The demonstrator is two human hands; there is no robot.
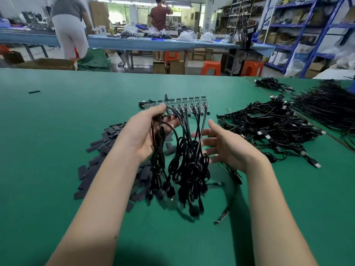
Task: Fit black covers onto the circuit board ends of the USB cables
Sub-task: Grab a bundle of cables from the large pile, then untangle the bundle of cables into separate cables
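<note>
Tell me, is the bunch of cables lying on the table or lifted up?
Lifted up. The left hand holds the cables dangling above the green table.

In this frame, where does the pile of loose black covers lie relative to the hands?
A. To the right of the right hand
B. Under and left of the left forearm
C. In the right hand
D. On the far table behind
B: the black covers are strewn on the green table beneath and left of the left hand, which holds up the cable panel.

your left hand (142, 131) lifts a panel of boards (184, 106) above the table (48, 131); covers (99, 162) lie left, cable heap (272, 127) right.
</note>
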